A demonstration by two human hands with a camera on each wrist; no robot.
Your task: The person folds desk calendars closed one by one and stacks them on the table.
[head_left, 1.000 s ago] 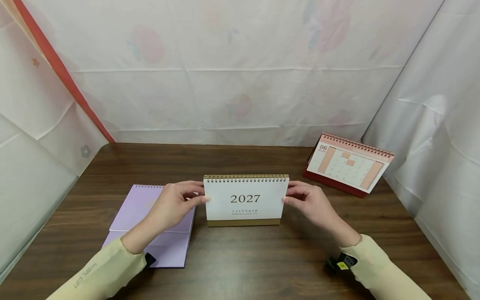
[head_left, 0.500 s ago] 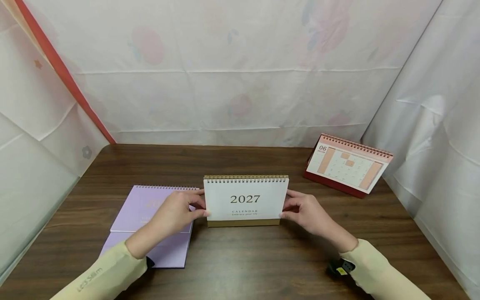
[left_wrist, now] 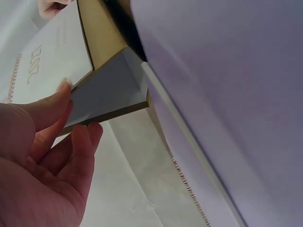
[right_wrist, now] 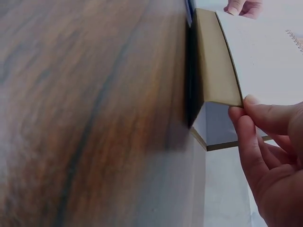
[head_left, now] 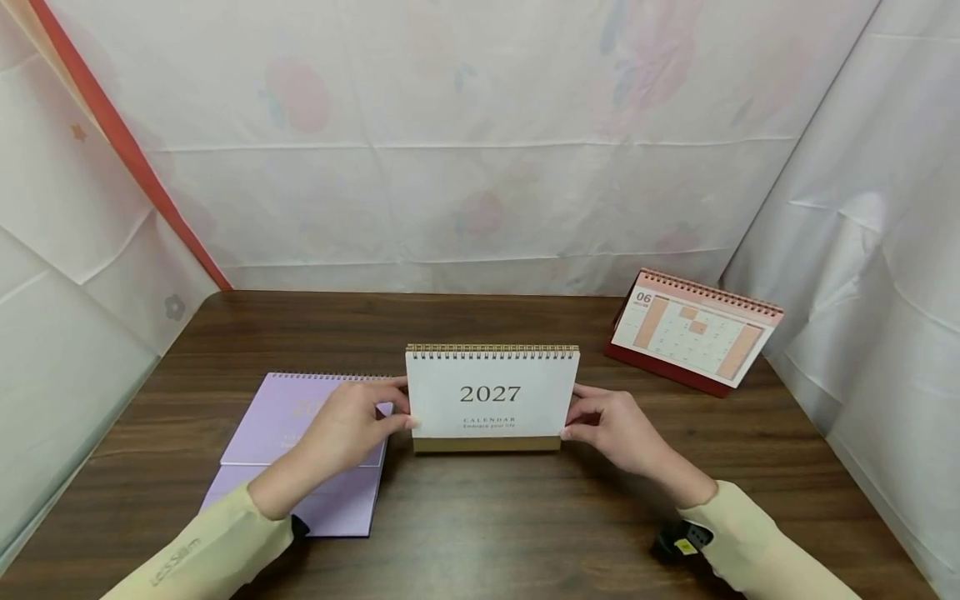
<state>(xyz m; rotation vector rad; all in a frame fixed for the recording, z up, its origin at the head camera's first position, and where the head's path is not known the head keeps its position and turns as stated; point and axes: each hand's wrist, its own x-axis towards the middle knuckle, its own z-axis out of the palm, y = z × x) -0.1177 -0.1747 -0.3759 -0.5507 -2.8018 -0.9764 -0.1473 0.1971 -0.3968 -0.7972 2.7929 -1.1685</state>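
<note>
A white desk calendar (head_left: 491, 392) marked 2027, with a gold base strip and gold spiral binding, stands upright mid-table in the head view. My left hand (head_left: 351, 425) pinches its left edge low down, thumb on the front page and fingers behind. On the opposite edge, my right hand (head_left: 617, 429) grips it the same way. Both wrist views show the calendar's hollow tent-shaped side: the left hand (left_wrist: 52, 156) and right hand (right_wrist: 270, 146) each have fingers at the back panel. Whether the base touches the table is hard to tell.
A purple spiral calendar (head_left: 337, 500) lies opened flat under my left forearm. At the back right stands a pink-and-red desk calendar (head_left: 693, 333) showing 06, turned at an angle. White cloth (head_left: 480, 167) hangs behind the dark wooden table (head_left: 480, 533).
Both hands slid lower along the white calendar's sides, then kept their hold. Just now its top edge has risen slightly in the head view. The other calendars stay where they were.
</note>
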